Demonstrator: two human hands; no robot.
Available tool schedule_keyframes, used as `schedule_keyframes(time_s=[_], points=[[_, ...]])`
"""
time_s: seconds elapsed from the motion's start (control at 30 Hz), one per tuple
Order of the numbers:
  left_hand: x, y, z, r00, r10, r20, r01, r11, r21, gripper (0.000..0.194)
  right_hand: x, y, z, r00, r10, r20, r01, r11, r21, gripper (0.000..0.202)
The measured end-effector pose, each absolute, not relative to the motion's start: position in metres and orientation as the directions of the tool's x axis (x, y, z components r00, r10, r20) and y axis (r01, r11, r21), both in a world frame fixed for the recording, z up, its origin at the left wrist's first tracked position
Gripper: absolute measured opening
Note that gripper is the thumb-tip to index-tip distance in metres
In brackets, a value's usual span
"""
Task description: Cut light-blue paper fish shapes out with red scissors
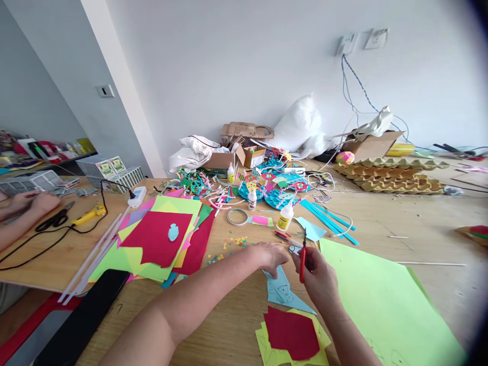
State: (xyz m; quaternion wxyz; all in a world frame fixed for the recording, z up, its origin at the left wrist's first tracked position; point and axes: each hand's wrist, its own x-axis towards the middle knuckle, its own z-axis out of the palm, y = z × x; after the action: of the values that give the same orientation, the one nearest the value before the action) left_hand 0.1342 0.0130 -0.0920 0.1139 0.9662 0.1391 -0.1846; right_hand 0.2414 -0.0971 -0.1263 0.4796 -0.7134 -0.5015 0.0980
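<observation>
Red-handled scissors (303, 259) stand blades up in my right hand (318, 277), whose fingers are wrapped round them. A small pale blue cut-out (294, 249) shows beside the scissors, at the fingertips of that hand. My left hand (271, 256) is just to the left, fingers bent down over a light blue paper with drawn outlines (282, 291); what its fingertips hold, if anything, is hidden. Nearer me lie red paper (292, 333) and yellow-green scraps (267, 351). A glue bottle (284, 217) stands beyond my hands.
Stacked coloured paper (160, 234) bears a blue fish-like cut-out (173, 232). A black phone-like slab (86, 315) lies near the front left. Large green paper (381, 300) covers the right. Egg trays (392, 178) and craft clutter line the wall. Another person's hands (41, 203) are far left.
</observation>
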Motion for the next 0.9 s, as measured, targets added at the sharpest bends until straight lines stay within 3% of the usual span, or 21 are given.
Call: schedule_keyframes(time_s=[0.33, 0.53, 0.9], points=[[0.134, 0.018, -0.096, 0.912, 0.192, -0.363, 0.271, -0.945, 0.183, 0.032, 0.24, -0.097, -0.123, 0.454, 0.829, 0.327, 0.651, -0.058, -0.757, 0.023], [0.134, 0.018, -0.091, 0.908, 0.193, -0.371, 0.286, -0.934, 0.214, 0.027, 0.247, -0.091, -0.124, 0.462, 0.859, 0.223, 0.669, -0.172, -0.723, 0.019], [0.082, 0.001, -0.091, 0.864, 0.42, -0.278, 0.476, -0.861, 0.179, 0.031, 0.254, -0.086, -0.146, 0.456, 0.889, 0.051, 0.617, -0.275, -0.737, 0.014]])
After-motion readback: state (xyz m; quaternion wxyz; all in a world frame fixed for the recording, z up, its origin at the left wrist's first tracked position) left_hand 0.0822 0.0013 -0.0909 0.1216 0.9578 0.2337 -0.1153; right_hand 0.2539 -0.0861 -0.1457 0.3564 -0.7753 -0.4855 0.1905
